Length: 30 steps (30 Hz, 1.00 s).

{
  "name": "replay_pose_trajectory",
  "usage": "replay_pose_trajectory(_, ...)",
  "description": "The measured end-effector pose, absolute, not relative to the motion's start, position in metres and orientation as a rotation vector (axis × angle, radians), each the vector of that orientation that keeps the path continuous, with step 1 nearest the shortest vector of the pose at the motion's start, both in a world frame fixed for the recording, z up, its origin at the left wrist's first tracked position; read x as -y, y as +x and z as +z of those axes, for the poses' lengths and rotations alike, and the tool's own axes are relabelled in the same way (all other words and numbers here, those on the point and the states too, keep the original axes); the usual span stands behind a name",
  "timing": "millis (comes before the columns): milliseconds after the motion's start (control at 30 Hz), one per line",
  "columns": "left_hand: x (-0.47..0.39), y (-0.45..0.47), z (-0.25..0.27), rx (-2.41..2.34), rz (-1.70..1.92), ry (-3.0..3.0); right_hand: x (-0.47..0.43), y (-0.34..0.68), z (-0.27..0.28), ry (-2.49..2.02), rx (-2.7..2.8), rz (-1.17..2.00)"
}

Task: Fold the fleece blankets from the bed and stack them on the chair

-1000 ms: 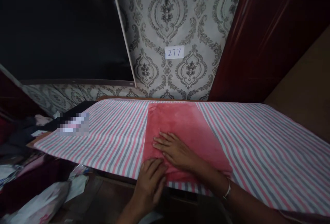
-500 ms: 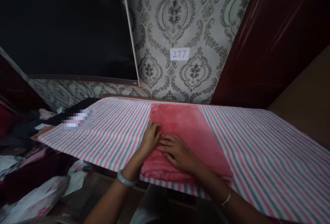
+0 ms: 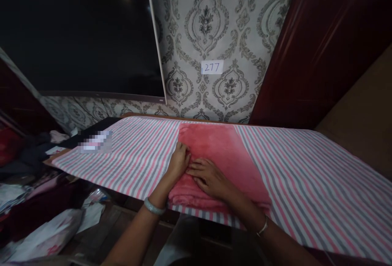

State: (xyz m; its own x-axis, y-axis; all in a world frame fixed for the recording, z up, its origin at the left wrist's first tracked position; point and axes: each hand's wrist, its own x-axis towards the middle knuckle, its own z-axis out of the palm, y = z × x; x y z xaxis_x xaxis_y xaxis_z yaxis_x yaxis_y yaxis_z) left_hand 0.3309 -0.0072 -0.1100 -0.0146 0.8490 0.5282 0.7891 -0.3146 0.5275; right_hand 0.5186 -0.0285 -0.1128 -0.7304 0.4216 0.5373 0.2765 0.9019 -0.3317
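A plush pink blanket [image 3: 220, 147] lies folded in a long strip, its near end doubled over into a thick roll-like fold. My left hand [image 3: 180, 160] is at the blanket's left edge, its fingers curled in and closed on the fabric. Close beside it, my right hand [image 3: 210, 178] rests on top of the near fold with the fingers stretched out to the left, the palm side hidden. Under the blanket spreads a pink, grey and white striped cloth [image 3: 306, 176], which covers the table.
Behind the table stands a patterned wall with a paper marked 277 [image 3: 212, 67]. A large dark television [image 3: 82, 33] hangs at the left. A dark red glossy panel [image 3: 284, 66] rises at the right. Bags and clothes [image 3: 45, 233] lie at the lower left.
My left fingers are curled in slightly more at the blanket's edge. Both hands stay in nearly the same place on the blanket. The camera view has shifted a little.
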Motion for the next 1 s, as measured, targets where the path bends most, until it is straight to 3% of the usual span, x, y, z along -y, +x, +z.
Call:
replay_pose_trajectory(233, 0.013, 0.334, -0.093, -1.744, 1.363, 1.969, 0.026, 0.518, -0.117, -0.491, 2.406, 0.293)
replay_pose_trajectory(367, 0.059, 0.28, -0.072, -1.707, 1.474, 1.748, 0.025, 0.52, -0.12, -0.485, 2.375, 0.3)
replay_pose_trajectory(467, 0.113, 0.214, -0.057, -1.823, 0.999, 1.741, 0.024, 0.519, -0.121, -0.476, 2.363, 0.308)
replay_pose_trajectory(533, 0.142, 0.182, -0.048, -2.288, 0.726, 1.698, 0.026, 0.516, -0.12, -0.474, 2.346, 0.314)
replay_pose_trajectory(600, 0.151, 0.174, -0.042, -2.624, 0.676, 1.721, 0.029, 0.514, -0.117, -0.464, 2.329, 0.314)
replay_pose_trajectory(667, 0.14, 0.193, -0.041, -2.61, 0.803, 1.875, 0.032, 0.514, -0.109, -0.465, 2.327, 0.299)
replay_pose_trajectory(800, 0.081, 0.279, -0.048, -1.935, 0.983, 2.425, 0.019, 0.529, -0.082, -0.642, 2.197, 0.294)
replay_pose_trajectory(900, 0.036, 0.336, -0.054, -1.75, 0.88, 2.572, -0.009, 0.554, -0.069, -0.837, 1.94, 0.371)
replay_pose_trajectory(1000, 0.01, 0.365, -0.066, -1.883, 0.646, 2.526, -0.036, 0.578, -0.076, -1.034, 1.729, 0.479)
